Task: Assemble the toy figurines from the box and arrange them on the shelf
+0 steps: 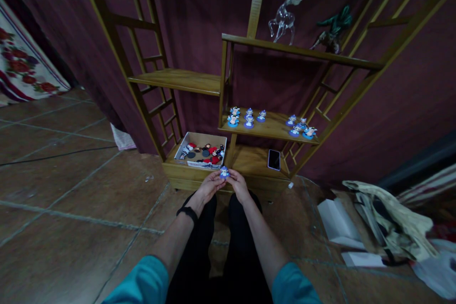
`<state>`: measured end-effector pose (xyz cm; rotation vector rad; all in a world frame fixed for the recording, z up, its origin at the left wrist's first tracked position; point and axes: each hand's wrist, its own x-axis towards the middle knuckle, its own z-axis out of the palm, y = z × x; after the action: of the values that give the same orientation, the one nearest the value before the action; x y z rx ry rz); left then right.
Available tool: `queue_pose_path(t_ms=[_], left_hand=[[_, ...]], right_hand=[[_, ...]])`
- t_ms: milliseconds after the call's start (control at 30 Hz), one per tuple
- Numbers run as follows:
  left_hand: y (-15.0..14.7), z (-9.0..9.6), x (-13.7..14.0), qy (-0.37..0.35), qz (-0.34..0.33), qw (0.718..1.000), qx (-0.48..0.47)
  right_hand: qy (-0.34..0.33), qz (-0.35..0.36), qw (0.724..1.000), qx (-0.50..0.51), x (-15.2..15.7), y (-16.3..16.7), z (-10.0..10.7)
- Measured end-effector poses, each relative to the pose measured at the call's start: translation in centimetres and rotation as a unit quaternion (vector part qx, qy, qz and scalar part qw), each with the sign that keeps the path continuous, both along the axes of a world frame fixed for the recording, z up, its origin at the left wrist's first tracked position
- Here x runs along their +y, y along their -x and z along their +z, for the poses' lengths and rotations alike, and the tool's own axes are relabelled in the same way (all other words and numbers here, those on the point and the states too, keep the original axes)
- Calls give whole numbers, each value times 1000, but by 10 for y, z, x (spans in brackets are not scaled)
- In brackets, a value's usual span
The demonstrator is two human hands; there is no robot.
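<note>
Between my left hand (211,184) and my right hand (238,182) is a small purple-and-white figurine (224,172), pinched by the fingers of both. It is held upright in front of the lower part of the wooden shelf unit (199,179). Just behind my left hand, an open cardboard box (180,154) holds several loose figurines in red, black and white. Above and to the right, the middle shelf (272,126) bears two groups of small figurines on round bases, such as a purple one (249,122) and a blue one (233,120).
A phone (274,159) lies on the lower shelf. On the top shelf stand a clear glass deer (284,18) and a dark green figure (333,31). White boxes (338,223) and a cloth bag (395,213) lie on the floor at right. A cable (60,155) crosses the tiles at left.
</note>
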<state>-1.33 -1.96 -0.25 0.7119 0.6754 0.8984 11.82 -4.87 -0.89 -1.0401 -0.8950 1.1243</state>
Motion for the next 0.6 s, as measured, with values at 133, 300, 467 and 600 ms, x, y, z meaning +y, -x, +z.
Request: queue_pose_path(t_ms=[133,300,467,600], left_hand=[[-1,-1,-1,-7,6,1000,6],[-1,1,-2,-8,14,1000,18],[0,4,-2,-4,-2,1000,3],[1,4,-2,4,-2,1000,5]], right_hand=[[-1,10,1000,-13,-1,0,1],[-2,15,1000,-9,-3,2,5],[-14,12,1000,-13,-3,1,7],[-15,10,1000,-22,-2,0,6]])
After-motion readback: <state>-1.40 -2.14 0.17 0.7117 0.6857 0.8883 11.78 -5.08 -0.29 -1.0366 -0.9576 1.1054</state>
